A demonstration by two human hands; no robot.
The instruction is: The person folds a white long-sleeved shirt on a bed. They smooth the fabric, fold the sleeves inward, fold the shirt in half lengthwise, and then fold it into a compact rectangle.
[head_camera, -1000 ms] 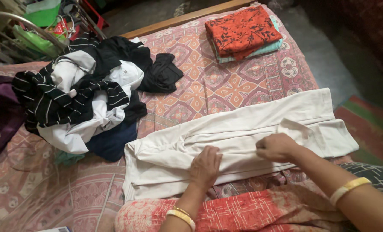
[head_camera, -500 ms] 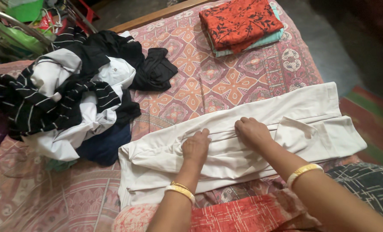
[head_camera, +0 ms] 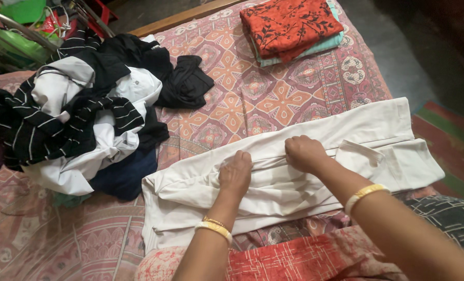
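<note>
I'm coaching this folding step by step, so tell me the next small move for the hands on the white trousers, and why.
Probably slide both hands apart along the middle crease to flatten it. The left hand and right hand both press the white trousers near the centre, where the cloth still bunches in folds, while the far edge already lies smooth on the patterned bedsheet.

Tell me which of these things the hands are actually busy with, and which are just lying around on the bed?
In hand:
- white garment, spread flat on the bedsheet
- left hand and right hand, both pressing on its middle

Lying about:
- heap of black, striped and white clothes
- folded stack with an orange floral cloth on top
- patterned bedsheet
</note>
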